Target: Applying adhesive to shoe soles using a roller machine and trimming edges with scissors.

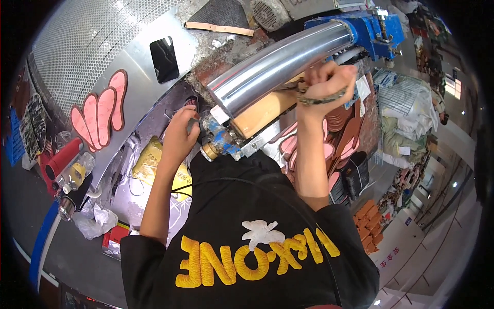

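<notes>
"So, largest first: what heads the list?"

"Item: one perforated metal panel (92, 46), upper left, joined by a plain metal sheet (139, 72). Item: one polished metal roller (280, 64), slanting across the upper middle, a blue bracket (370, 36) at its far end. Beneath it, one tan roller (265, 110), partly hidden by the polished one."

"And further off?"

"White sacks (411, 116) at the right, beside and behind a wire basket (393, 98); lower down, a stack of orange-brown blocks (368, 224)."

"The hands?"

"Right hand (329, 85): fingers bent, narrow, at the far part of the tan roller, a patterned band (324, 98) at the wrist; whether it holds anything, I cannot tell. Left hand (180, 129): fingers curled, just beside the blue-splotched end fitting (221, 136); its grip, likewise, I cannot tell."

"Anything in the way?"

"The right forearm crosses in front of pink insoles (288, 147), which lie beside brown pieces (337, 121). The left forearm partly covers a yellow bag (149, 159)."

"Smaller entries?"

"Four pink insoles with brown edges (105, 116), fanned and overlapping on the plain sheet; a red cylinder (64, 159) beside a clear bottle (77, 175); one black phone (164, 59), lying flat near the polished roller."
</notes>
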A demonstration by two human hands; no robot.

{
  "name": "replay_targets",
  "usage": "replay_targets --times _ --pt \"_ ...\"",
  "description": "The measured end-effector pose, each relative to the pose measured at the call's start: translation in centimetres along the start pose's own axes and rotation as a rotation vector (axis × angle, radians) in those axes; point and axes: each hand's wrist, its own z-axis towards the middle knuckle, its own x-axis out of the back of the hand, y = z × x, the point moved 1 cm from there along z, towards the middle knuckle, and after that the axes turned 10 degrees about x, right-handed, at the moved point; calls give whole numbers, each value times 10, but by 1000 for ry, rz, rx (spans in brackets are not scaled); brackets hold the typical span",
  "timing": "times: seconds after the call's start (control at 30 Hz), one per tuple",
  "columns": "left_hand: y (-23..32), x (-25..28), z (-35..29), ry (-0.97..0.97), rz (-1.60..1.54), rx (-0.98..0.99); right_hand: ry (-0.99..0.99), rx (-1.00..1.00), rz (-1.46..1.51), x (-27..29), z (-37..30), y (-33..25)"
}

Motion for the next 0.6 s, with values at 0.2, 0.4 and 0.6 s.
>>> replay_targets --times 0.2,0.4,0.6 --pt "6 4 5 -51 26 67 -68 297 30 17 39 15" --pt "24 3 12 18 42 28 -33 174 -188 -2 3 11" --pt "15 1 19 9 37 35 -29 207 80 9 14 7"
